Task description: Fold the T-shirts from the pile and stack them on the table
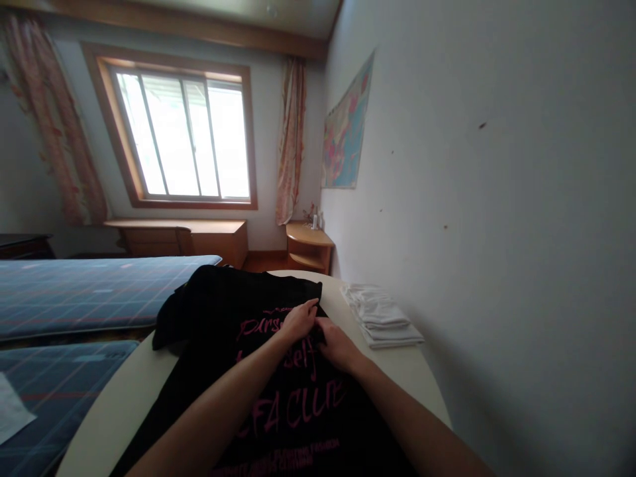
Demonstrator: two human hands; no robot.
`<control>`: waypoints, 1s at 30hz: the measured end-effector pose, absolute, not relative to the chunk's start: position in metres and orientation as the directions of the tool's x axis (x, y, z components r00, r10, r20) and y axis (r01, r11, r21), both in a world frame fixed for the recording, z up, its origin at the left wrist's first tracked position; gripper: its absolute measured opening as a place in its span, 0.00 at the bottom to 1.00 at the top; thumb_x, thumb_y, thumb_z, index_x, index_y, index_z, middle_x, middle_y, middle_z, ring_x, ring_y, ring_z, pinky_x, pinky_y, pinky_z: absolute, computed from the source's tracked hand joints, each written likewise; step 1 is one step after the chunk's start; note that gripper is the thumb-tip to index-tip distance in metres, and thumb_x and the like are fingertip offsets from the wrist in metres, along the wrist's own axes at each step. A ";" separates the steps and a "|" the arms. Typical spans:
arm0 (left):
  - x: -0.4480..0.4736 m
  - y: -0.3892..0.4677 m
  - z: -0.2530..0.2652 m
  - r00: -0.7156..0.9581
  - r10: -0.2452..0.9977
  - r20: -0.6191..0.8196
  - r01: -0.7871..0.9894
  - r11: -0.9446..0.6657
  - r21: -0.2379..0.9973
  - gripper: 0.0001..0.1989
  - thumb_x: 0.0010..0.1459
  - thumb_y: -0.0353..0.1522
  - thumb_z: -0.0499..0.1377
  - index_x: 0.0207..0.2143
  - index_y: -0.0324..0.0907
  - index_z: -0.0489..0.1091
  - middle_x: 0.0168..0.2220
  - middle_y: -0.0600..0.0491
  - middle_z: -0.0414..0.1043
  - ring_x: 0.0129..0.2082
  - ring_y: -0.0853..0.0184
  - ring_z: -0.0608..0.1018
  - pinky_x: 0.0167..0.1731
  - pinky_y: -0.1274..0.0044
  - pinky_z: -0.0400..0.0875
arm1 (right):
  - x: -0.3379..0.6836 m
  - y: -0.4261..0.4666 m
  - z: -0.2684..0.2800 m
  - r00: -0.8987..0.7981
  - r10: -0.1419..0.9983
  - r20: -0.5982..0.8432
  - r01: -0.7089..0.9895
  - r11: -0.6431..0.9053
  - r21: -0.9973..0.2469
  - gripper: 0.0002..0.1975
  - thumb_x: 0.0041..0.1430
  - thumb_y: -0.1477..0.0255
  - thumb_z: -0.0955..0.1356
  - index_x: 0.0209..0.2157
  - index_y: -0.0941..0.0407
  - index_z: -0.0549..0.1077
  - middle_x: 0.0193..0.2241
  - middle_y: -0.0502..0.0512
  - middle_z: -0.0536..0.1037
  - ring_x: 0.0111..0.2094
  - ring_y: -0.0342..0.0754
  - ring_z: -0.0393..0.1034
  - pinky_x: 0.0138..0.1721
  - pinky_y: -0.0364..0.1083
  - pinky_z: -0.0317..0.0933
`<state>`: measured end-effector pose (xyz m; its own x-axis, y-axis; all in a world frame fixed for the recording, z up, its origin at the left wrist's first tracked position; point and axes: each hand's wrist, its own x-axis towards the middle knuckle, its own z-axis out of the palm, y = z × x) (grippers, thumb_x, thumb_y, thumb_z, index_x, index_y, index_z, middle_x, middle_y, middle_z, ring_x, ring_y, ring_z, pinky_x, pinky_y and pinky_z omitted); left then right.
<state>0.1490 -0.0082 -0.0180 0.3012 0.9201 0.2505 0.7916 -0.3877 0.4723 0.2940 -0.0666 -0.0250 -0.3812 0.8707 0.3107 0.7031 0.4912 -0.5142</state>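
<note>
A black T-shirt [218,298] with pink lettering lies spread over the round, pale table [129,391]. On its right side, near the sleeve edge, my left hand [301,320] has its fingers closed on the fabric. My right hand [338,346] is just beside it, nearer to me, with fingers curled and gripping a bunched bit of the same shirt. The two hands are almost touching. The fingertips of my right hand are partly hidden in the dark cloth. My forearms cover some of the lettering.
Folded white cloths [382,318] are stacked on the table's right side, by the wall [497,265]. Plaid mattresses [89,291] lie to the left, with a white sheet [12,407] on the nearer one. A low wooden shelf [311,235] stands in the corner beyond.
</note>
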 end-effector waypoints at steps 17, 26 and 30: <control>0.154 -0.004 -0.042 0.231 0.952 0.203 0.851 -0.299 0.433 0.17 0.59 0.22 0.51 0.47 0.37 0.74 0.50 0.41 0.72 0.47 0.60 0.77 0.48 0.74 0.69 | 0.334 -0.140 -0.008 -0.112 0.991 0.078 0.975 0.125 -0.185 0.12 0.65 0.72 0.61 0.45 0.57 0.74 0.38 0.60 0.80 0.39 0.54 0.76 0.38 0.47 0.63; 0.096 0.043 -0.033 0.003 0.982 0.188 0.765 -0.123 0.632 0.21 0.57 0.26 0.56 0.54 0.33 0.70 0.48 0.42 0.77 0.50 0.58 0.77 0.50 0.74 0.69 | 0.284 -0.150 0.013 -0.387 0.917 0.101 0.617 0.338 -0.710 0.28 0.54 0.69 0.69 0.57 0.56 0.67 0.44 0.57 0.78 0.41 0.49 0.73 0.43 0.45 0.63; 0.076 0.036 -0.053 0.076 0.988 0.135 0.765 -0.145 0.627 0.24 0.49 0.27 0.64 0.50 0.32 0.72 0.47 0.42 0.77 0.47 0.57 0.79 0.48 0.75 0.71 | 0.275 -0.165 0.002 -0.418 0.901 -0.112 0.788 0.299 -0.539 0.26 0.49 0.66 0.72 0.51 0.57 0.71 0.41 0.61 0.79 0.41 0.56 0.74 0.41 0.48 0.63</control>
<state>0.0763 0.0364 -0.0526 0.0756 0.9879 0.1353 0.7651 -0.1445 0.6274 0.2753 -0.1653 0.0017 -0.4184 0.9013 -0.1124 0.7878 0.2985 -0.5388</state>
